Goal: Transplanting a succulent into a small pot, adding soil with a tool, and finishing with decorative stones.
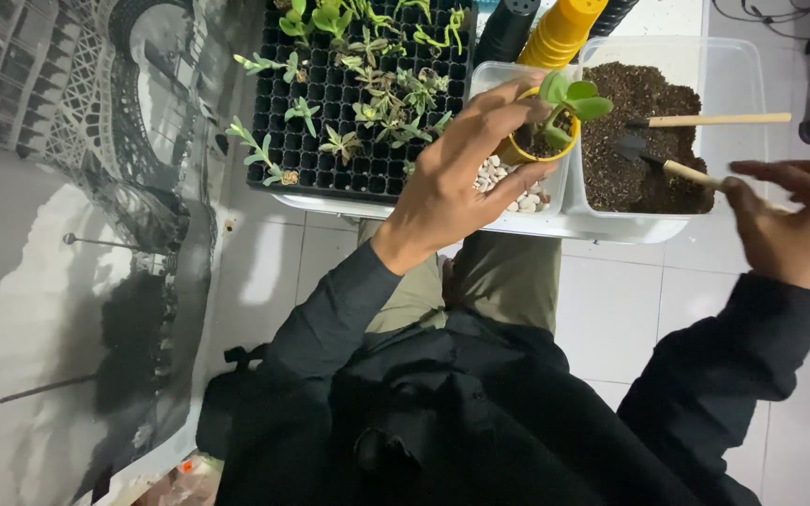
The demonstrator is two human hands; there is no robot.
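My left hand [457, 178] wraps the small yellow pot [536, 145] with its green seedling [574, 98], held over the tub of white pebbles [517, 192]. My right hand [794, 230] pinches a wooden-handled trowel [672, 167], pointing left into the soil tub [705, 66] just right of the pot. Beyond my left fingers sits the black seedling tray [330, 94], then stacked yellow pots [560, 33].

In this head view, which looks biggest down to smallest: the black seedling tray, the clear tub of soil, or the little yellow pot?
1. Black seedling tray, though its top is cut off by the frame.
2. Clear soil tub, looking nearly as large.
3. Yellow pot, held by the left hand, clearly the smallest.
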